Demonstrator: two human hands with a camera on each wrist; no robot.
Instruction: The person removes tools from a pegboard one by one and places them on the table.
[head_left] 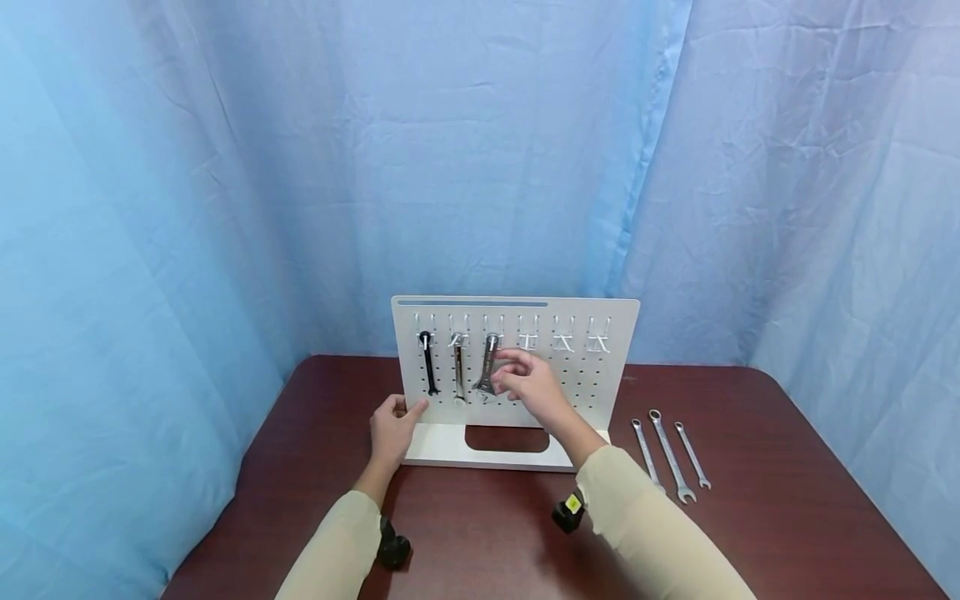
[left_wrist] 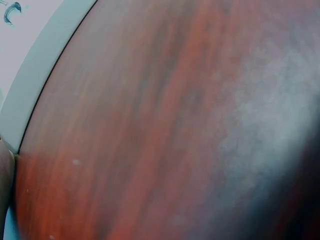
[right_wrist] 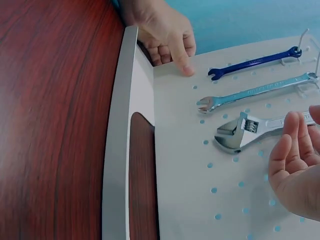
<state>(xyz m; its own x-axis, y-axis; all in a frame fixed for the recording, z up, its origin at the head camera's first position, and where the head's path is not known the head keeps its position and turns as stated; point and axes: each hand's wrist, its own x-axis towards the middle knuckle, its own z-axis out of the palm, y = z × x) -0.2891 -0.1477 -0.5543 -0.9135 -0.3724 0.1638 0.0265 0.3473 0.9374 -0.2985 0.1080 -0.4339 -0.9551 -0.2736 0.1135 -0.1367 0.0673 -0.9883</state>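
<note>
Silver metal adjustable wrench with a knurled adjuster (right_wrist: 250, 131): middle of the head frame, at the third white wire hook from the left on the white perforated metal-looking pegboard (head_left: 581, 396). Wide head down, handle up, leaning slightly rather than plumb; in the right wrist view its head sits right of centre, handle running off behind the fingers.

Right hand (head_left: 528, 379): just beside the handle, fingers loosely bent and not wrapped round it; actual contact with the metal, cannot tell. Left hand (head_left: 392, 429): clamped on the pegboard's lower left edge, thumb on the front face, other fingers round the side.

Handling (judging by looks only): rigid, probably the heaviest of the hung tools, weight biased to the head, so it would likely swing from the top. Smooth shiny finish, could slip in a light pinch. Not fragile; the board's face is likelier to get scratched. Best hold: mid-handle, thumb opposite fingers, a bit toward the head for balance, clear of the adjuster and the handle's top end.

Neighbours: slim dark open-ended wrench (head_left: 429, 364) (bluish in the right wrist view) and slim silver wrench (head_left: 459, 371) on the hooks to its left. Three silver combination wrenches (head_left: 670, 454) lie on the dark red-brown wood-grain table (head_left: 480, 533), lower right of the head frame.
</note>
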